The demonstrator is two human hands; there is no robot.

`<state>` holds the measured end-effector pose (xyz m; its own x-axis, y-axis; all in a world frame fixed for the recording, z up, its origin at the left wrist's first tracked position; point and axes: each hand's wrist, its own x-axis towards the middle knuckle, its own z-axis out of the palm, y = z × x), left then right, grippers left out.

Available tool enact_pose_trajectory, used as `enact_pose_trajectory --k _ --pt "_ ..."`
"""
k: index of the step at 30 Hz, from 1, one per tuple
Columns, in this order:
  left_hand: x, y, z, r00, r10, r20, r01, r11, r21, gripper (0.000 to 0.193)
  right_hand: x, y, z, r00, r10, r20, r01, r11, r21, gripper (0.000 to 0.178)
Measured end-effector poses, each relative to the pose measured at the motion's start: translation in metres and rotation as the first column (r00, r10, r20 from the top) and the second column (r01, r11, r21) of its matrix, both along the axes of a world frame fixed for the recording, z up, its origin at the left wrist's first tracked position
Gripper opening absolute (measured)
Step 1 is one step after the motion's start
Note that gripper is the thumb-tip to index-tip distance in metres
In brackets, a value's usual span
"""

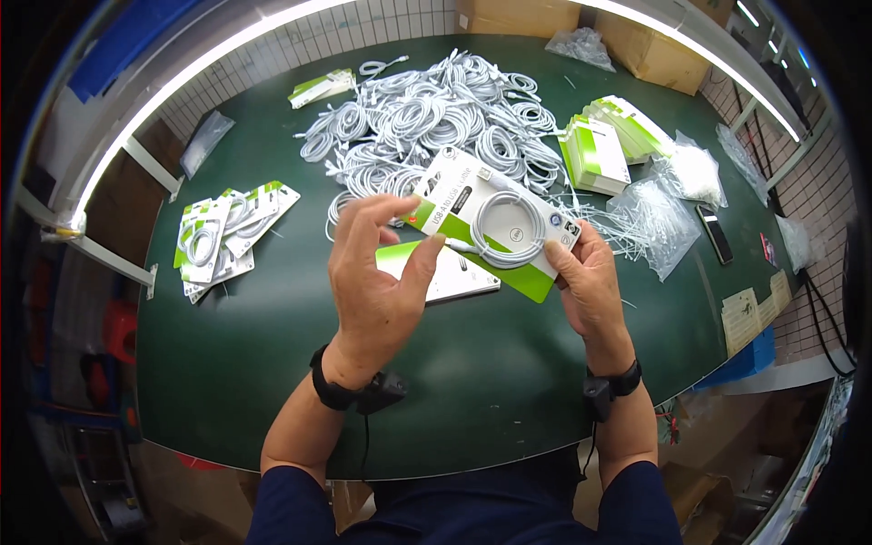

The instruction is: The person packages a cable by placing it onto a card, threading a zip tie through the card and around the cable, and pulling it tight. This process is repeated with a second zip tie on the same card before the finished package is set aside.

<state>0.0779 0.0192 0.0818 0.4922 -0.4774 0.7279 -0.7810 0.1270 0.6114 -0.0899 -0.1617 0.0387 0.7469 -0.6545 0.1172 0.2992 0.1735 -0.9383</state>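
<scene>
Above the middle of the table, my right hand [589, 277] grips a white and green backing card [465, 193] at its right end, thumb on the front. A coiled white USB cable [490, 256] lies against the card's face, its two connectors pointing up and left. My left hand [377, 263] is at the card's left end, thumb and fingers spread apart. Its thumb tip is close to the lower connector; whether it touches cannot be made out. Under the held card, more white and green cards [440, 272] lie on the table, partly hidden.
A large heap of coiled white cables [436, 113] covers the far middle of the green table [436, 381]. Carded cables [222, 236] lie at left, blank card stacks [599, 154] at right. Beside those are bags of ties [658, 222] and a phone [715, 234].
</scene>
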Motion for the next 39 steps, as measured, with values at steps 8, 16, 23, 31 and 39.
enact_pose_trajectory --k 8,16,23,31,39 --pt "-0.024 -0.007 -0.034 0.432 -0.244 -0.868 0.462 0.886 -0.019 0.025 0.01 0.019 -0.007 0.998 -0.024 0.059 0.022 0.999 0.044 0.032" --pt "-0.012 -0.006 -0.045 0.151 -0.35 -0.924 0.354 0.892 -0.28 0.024 0.014 0.037 -0.009 0.992 0.073 -0.105 -0.09 0.981 -0.174 0.026" --pt "-0.005 0.02 -0.042 0.455 -0.292 -0.841 0.282 0.943 -0.176 0.02 0.014 0.047 -0.009 0.956 0.188 -0.223 -0.235 0.95 -0.204 0.023" --pt "0.013 0.043 -0.05 0.436 -0.295 -0.85 0.316 0.935 -0.162 0.022 0.024 0.047 -0.021 0.927 0.319 -0.197 -0.35 0.925 -0.15 0.024" --pt "0.033 0.076 -0.057 0.524 -0.199 -0.828 0.224 0.97 -0.091 0.024 0.019 0.048 -0.019 0.925 0.26 -0.277 -0.319 0.928 -0.193 0.015"
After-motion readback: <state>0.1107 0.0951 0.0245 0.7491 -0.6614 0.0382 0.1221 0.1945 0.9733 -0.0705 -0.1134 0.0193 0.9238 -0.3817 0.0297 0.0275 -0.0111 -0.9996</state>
